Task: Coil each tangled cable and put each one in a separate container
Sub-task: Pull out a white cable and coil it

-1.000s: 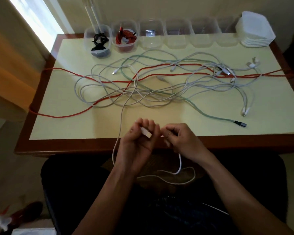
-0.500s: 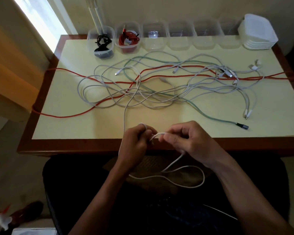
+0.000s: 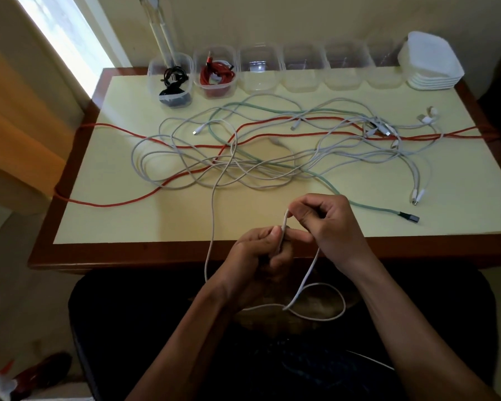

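Containers: black cable, red cable inside.

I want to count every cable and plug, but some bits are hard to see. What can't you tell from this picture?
All in the head view:
- White cable: its end is hidden inside the closed left hand.
- Long red braided cable: both ends drop over the table edges.
- Tangled pile of white cables: crossings hide how many there are.
- Small white plugs at far right: too small to name.
- Clear plastic container, third from left: glare blurs its contents.
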`<state>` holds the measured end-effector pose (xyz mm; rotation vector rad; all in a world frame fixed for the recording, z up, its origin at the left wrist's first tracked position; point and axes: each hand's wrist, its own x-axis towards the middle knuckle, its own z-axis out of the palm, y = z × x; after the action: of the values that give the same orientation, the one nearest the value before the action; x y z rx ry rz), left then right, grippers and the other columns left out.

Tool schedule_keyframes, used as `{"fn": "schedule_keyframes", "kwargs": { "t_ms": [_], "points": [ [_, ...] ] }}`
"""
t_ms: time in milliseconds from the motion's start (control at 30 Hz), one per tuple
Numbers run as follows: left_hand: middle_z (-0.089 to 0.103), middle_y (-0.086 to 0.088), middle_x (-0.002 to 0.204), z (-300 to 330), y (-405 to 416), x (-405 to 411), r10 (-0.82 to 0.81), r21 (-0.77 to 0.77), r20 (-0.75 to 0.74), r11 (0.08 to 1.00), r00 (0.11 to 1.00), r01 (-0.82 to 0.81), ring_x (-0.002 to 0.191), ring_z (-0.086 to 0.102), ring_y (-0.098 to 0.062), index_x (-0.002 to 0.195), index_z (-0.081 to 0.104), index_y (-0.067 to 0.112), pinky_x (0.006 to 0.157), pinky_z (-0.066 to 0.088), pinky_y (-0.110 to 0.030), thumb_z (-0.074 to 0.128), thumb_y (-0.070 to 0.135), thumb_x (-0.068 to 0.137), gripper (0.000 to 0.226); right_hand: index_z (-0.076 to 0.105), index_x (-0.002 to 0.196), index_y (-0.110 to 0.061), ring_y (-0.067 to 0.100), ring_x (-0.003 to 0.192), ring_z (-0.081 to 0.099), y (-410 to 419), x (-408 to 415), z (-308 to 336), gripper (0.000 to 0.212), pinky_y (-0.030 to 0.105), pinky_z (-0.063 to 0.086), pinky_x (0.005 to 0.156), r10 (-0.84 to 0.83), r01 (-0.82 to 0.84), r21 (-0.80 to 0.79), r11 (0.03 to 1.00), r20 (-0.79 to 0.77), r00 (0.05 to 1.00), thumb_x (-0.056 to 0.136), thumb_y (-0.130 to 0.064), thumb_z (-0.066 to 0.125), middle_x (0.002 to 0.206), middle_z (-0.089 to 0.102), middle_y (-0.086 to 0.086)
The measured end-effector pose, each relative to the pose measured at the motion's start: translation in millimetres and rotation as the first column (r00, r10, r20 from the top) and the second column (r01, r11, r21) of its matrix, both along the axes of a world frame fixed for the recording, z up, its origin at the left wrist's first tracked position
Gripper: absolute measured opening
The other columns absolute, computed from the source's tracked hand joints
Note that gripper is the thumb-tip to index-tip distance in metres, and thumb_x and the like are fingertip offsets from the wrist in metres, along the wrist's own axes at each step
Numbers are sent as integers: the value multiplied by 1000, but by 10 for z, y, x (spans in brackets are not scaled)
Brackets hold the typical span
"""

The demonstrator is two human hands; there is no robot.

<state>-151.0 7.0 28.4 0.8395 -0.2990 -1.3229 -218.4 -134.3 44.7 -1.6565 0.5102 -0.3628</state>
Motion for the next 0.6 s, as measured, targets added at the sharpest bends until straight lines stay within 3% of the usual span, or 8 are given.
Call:
{"fn": "schedule_keyframes", "kwargs": {
  "t_ms": [133,233,367,467,533,600],
  "points": [
    [50,-4,57,13,14,-44,59,-53,-84,997,995,-64,39,39,-11,81,62,9,42,34,-20,37,11,97,30,73,79,-14,4,69,62,-4,36,-127,16,18,46,65,37,-35,-86,996,16,999,92,-15,64,71,70,-2],
    [36,5,50,35,0,-36,150,-74,-303,981,941,-180,37,21,-6,74,55,13,38,22,-19,40,8,90,23,74,88,-24,17,77,66,30,46,-272,19,33,52,69,41,-46,-182,982,-31,999,93,-34,58,81,73,-1],
    [29,7,49,29,-2,78,341,25,-550,919,763,-393,42,11,-7,67,52,14,39,19,-21,34,19,97,35,72,98,-19,13,79,66,195,4,-449,25,38,51,72,115,-137,-202,970,-118,986,95,-35,52,84,72,-2],
    [32,5,57,-20,84,305,420,20,-669,836,614,-549,44,24,-8,73,53,11,46,27,-22,38,17,93,26,70,89,-19,8,58,54,292,-67,-483,21,34,41,56,224,-262,-127,957,-253,941,99,-30,55,62,60,-9],
    [34,3,66,-23,189,553,558,75,-646,725,521,-684,52,33,-11,82,51,9,56,31,-24,37,18,93,20,71,84,-17,2,50,45,300,-168,-432,24,25,34,54,312,-334,-13,942,-324,893,100,-26,55,52,52,-13],
    [38,0,71,-18,287,771,716,135,-478,632,508,-763,58,37,-13,88,47,9,63,33,-25,28,31,102,32,72,84,-18,2,50,41,304,-288,-338,23,22,32,53,400,-413,35,910,-338,852,99,-27,56,52,49,-12]
  ]
}}
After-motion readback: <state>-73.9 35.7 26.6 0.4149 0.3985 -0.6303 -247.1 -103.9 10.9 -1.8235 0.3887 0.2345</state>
